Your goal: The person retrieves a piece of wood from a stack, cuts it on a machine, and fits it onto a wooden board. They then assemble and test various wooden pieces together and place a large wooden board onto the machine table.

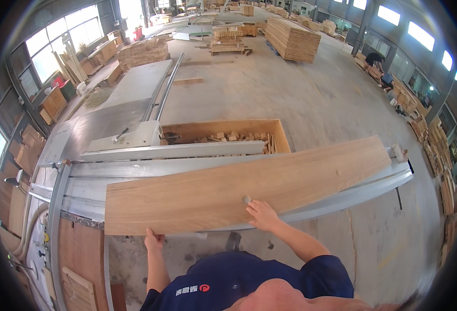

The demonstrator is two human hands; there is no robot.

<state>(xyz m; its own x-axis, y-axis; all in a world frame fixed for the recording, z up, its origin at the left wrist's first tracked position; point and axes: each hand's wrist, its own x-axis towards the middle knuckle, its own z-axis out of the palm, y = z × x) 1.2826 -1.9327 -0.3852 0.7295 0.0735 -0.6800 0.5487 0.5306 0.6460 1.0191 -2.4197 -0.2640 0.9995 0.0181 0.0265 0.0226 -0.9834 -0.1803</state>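
A long, wide wooden board lies at a slant across the metal sliding table of a large saw machine, its right end farther from me. My left hand grips the board's near edge toward its left end, with the lower fingers partly hidden. Farther right, my right hand rests on the board's top with its fingers stretched out. Beside those fingertips is a small, round, pale grey spot; whether it is a loose disc or part of the wood I cannot tell.
Beyond the board runs a long metal fence. A wooden box of offcuts stands behind it. Metal rails extend away from the machine. Stacked lumber stands farther off. Another person bends by wood at the far right.
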